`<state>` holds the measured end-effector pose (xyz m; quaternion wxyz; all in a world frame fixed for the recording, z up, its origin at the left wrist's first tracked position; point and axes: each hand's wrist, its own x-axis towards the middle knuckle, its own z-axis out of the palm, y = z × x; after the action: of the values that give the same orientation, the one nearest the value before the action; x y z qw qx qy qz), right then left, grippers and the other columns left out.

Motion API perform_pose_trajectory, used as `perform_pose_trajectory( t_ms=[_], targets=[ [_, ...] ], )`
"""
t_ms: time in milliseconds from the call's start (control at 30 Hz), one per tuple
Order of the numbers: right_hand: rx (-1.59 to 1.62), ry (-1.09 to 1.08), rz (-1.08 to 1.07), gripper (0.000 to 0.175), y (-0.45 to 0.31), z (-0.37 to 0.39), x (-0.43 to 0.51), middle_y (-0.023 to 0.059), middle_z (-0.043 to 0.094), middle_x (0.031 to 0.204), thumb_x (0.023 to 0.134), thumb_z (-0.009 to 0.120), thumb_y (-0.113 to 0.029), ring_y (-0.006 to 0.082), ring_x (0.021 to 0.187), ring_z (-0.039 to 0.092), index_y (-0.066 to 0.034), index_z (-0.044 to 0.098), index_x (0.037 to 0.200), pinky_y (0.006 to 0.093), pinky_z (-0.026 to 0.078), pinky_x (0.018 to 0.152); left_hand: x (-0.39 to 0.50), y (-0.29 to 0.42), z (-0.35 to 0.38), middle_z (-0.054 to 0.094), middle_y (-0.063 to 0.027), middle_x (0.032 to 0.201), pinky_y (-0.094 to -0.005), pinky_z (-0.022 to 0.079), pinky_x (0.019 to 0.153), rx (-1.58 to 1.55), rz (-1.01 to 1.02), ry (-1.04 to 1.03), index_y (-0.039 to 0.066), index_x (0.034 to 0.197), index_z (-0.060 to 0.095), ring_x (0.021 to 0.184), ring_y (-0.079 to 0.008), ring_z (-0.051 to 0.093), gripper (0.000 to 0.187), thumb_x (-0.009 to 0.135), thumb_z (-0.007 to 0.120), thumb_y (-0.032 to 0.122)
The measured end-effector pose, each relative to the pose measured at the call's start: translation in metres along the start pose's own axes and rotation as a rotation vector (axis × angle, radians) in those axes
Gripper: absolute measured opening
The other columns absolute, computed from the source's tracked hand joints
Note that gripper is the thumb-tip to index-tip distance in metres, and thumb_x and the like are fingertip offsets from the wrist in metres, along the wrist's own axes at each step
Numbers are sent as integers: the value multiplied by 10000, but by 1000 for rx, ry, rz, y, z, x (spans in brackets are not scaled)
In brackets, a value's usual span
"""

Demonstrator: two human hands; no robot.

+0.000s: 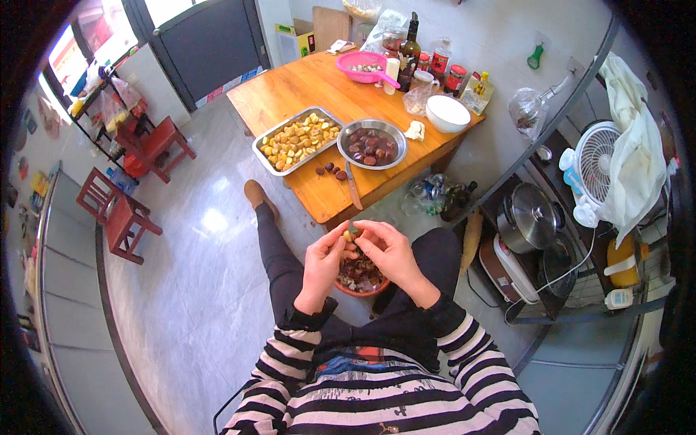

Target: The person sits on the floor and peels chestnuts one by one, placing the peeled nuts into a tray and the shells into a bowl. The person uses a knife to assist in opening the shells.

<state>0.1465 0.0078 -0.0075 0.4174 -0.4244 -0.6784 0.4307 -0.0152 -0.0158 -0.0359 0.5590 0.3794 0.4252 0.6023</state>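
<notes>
My left hand pinches a pale yellow, partly peeled chestnut between thumb and fingers. My right hand meets it there, its curled fingers around a small green object, mostly hidden and too small to identify. Below both hands, between my legs, is a reddish-brown basket with dark shell scraps in it. On the wooden table ahead, a rectangular metal tray holds many peeled chestnuts. Beside it, a steel bowl contains brown unpeeled chestnuts in liquid.
A knife and several loose chestnuts lie near the front edge of the table. Farther back are a pink colander, bottles, jars and a white bowl. Red wooden chairs stand left; a shelf with a pot stands right.
</notes>
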Motion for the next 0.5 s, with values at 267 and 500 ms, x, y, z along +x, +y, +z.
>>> perform_pose_trajectory(
  t_ms=[267, 500],
  targets=[
    [-87, -35, -107, 276, -11, -3, 2, 126, 666, 959, 886, 641, -103, 253, 820, 678, -57, 645, 1158, 340, 537, 747, -5, 7, 5, 685, -51, 1050, -248, 537, 813, 341, 87, -59, -59, 1255, 606, 904, -106, 652, 301, 971, 559, 32],
    [-27, -18, -17, 259, -6, -3, -1, 136, 699, 921, 876, 648, -116, 223, 834, 705, -11, 622, 1112, 329, 554, 747, -9, 9, 11, 733, -144, 949, -266, 544, 757, 555, 198, 50, 1, 1122, 700, 835, -135, 703, 253, 881, 672, 73]
  ],
)
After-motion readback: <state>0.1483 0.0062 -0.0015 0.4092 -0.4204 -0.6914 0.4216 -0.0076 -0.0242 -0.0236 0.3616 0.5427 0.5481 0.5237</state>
